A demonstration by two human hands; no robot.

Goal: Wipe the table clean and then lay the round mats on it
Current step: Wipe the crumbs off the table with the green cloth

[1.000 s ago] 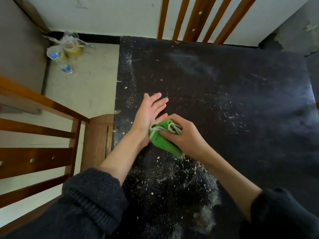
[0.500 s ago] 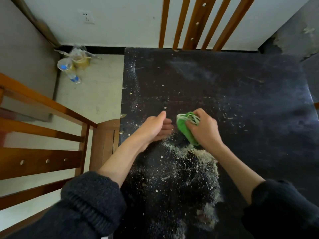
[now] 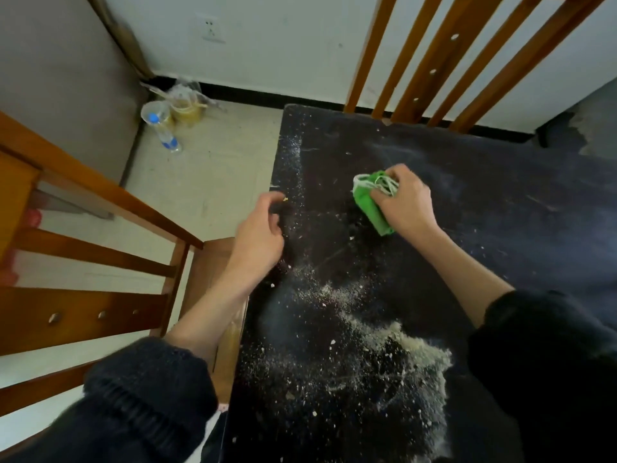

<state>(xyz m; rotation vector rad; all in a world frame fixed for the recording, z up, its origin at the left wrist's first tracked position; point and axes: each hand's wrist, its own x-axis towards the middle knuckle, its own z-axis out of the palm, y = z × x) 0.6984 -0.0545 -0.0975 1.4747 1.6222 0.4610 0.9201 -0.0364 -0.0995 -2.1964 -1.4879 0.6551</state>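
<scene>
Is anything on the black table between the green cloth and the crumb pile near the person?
Nothing visible. The right hand holds the green cloth on the black table; only scattered specks lie between it and the pale crumb pile. The left hand hovers off to the side.

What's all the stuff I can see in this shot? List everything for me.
table: one, black, centre and right
crumbs: scattered pile, pale, near part of table
cloth: one, green, on table under right hand
chairs: two, brown wood, one left, one beyond the table
plastic bottle: one, clear with blue cap, floor corner
bag of rubbish: one, clear and yellowish, beside bottle
wall socket: one, white, far wall
left hand: loosely curled, at table's left edge
right hand: gripping cloth
sleeves: two, dark
</scene>
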